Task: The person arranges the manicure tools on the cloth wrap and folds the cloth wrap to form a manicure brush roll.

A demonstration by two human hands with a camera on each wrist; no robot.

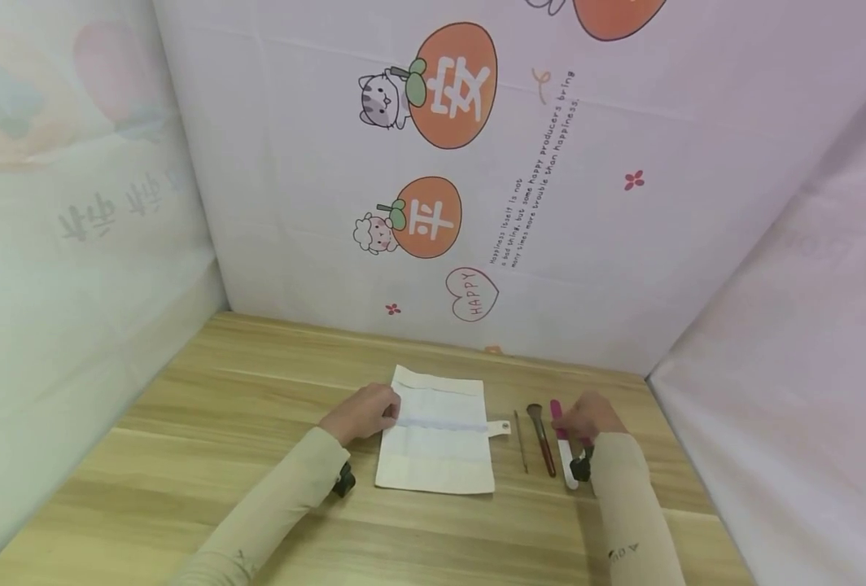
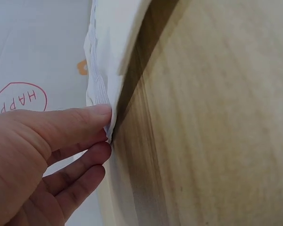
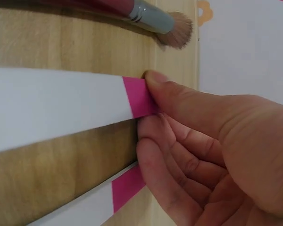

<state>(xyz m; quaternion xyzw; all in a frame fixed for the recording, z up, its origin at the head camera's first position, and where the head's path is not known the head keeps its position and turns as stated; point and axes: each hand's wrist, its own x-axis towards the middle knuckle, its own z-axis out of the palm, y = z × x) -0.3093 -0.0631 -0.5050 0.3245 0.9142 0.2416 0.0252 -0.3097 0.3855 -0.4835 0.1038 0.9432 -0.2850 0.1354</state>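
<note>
A white cloth roll-up case (image 1: 436,468) lies unfolded on the table, with a pale elastic band (image 1: 443,426) across its middle and a snap tab at its right side. My left hand (image 1: 362,413) pinches the case's left edge, thumb on the elastic in the left wrist view. Over at the right, my right hand (image 1: 588,413) pinches a white-and-pink nail file (image 3: 56,103) between thumb and fingers, at its pink part. A second pink-and-white nail file (image 3: 96,205) runs beside it, partly hidden by the fingers.
Between the case and the right hand lie a makeup brush (image 1: 543,439) with a dark red handle and a thin metal stick (image 1: 521,443). Printed white cloth walls (image 1: 316,203) surround the wooden table (image 1: 184,439) at the back and both sides.
</note>
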